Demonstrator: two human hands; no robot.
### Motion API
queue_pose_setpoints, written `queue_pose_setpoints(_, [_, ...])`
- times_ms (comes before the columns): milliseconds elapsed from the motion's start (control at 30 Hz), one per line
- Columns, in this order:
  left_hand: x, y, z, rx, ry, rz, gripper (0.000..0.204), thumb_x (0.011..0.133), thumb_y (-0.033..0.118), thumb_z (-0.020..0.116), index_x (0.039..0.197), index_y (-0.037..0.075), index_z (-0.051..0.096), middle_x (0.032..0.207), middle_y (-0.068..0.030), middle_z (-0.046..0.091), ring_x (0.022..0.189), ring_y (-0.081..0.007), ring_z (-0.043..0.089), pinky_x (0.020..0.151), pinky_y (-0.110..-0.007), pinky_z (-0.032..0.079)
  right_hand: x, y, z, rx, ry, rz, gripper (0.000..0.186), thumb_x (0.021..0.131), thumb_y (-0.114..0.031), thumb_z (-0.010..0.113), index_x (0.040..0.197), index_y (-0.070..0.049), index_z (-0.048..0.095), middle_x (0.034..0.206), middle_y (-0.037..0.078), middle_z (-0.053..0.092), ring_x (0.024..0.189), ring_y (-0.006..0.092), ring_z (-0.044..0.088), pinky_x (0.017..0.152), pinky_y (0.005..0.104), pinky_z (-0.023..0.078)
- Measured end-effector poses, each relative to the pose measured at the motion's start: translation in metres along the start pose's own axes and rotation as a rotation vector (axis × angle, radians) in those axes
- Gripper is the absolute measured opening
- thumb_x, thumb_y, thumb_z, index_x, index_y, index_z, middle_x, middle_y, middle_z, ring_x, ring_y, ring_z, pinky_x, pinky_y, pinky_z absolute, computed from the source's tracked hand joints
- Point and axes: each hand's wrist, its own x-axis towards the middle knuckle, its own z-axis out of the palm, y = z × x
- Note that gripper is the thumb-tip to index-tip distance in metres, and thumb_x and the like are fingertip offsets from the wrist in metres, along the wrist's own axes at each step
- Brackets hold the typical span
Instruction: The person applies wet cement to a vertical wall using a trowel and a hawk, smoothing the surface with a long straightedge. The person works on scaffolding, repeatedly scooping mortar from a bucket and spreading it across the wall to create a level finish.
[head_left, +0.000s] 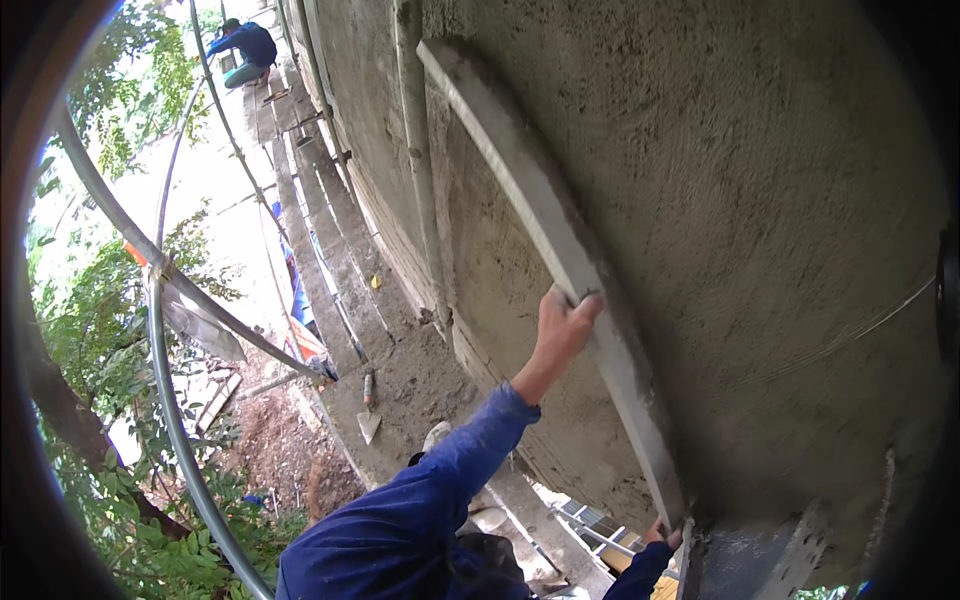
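Long grey flat-faced bar, probably metal (625,390), lies slantwise along the rough grey cement-rendered wall (750,200), left hand (568,325) clamped around its middle, right hand (665,535) at its lower end with fingers partly hidden, so can't tell if they're closed on it. Main risk: uneven push between the two hands tips the bar and its edge gouges the render, or its top end swings into the pale upright scaffold pole (415,130) just beside it. Secondary: a step back onto the wooden-handled pointed trowel (370,425) lying on the mortar-caked grey platform (410,365) could cost footing.
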Motion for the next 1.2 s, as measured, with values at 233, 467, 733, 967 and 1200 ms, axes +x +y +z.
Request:
queue_pose_setpoints(233, [-0.013,-0.146,-0.095,0.07,0.211,-0.311,0.026,0.076,0.016,0.065,0.096,-0.002,0.064,0.074,-0.0056,0.063,0.063,-0.013,0.057,0.054,-0.03,0.045,0.011,0.067,-0.053,-0.225,0.077,0.023,0.031,0.085,-0.029,0.061,0.106,-0.007,0.065,0.107,0.008,0.065,0.093,0.022,0.063,0.072,0.0382,0.054])
queue_pose_setpoints(467, [-0.021,-0.182,-0.075,-0.036,0.336,-0.447,0.013,0.076,0.014,0.069,0.082,0.006,0.062,0.065,0.0017,0.053,0.055,-0.0102,0.047,0.049,-0.028,0.038,0.04,0.032,-0.073,-0.237,-0.145,-0.131,0.034,0.091,-0.03,0.053,0.113,-0.005,0.061,0.111,0.007,0.065,0.098,0.021,0.062,0.081,0.0364,0.053])
queue_pose_setpoints(733, [0.002,-0.073,-0.037,0.013,0.277,-0.284,0.023,0.075,0.011,0.073,0.078,0.01,0.051,0.07,0.0,0.05,0.056,-0.0096,0.046,0.045,-0.027,0.036,0.026,0.023,-0.024,0.283,0.26,0.095,0.038,0.087,-0.039,0.055,0.107,-0.008,0.065,0.108,0.011,0.067,0.104,0.0294,0.061,0.089,0.0557,0.048])
queue_pose_setpoints(967, [0.005,-0.029,-0.027,0.214,-0.041,0.286,0.023,0.081,0.0,0.061,0.102,0.008,0.062,0.087,-0.0041,0.049,0.071,-0.0136,0.051,0.055,-0.026,0.044,-0.013,0.015,-0.014,0.587,0.127,0.268,0.028,0.088,-0.028,0.054,0.097,-0.007,0.07,0.103,0.01,0.069,0.099,0.0297,0.064,0.084,0.0544,0.051])
queue_pose_setpoints(1200, [-0.003,-0.084,-0.089,0.305,0.022,-0.194,0.028,0.084,0.008,0.062,0.112,0.011,0.061,0.1,-0.004,0.05,0.085,-0.0142,0.05,0.07,-0.026,0.044,-0.033,0.091,-0.019,0.279,-0.004,0.159,0.019,0.091,-0.023,0.058,0.1,-0.009,0.065,0.097,0.008,0.068,0.093,0.026,0.064,0.081,0.0414,0.054])
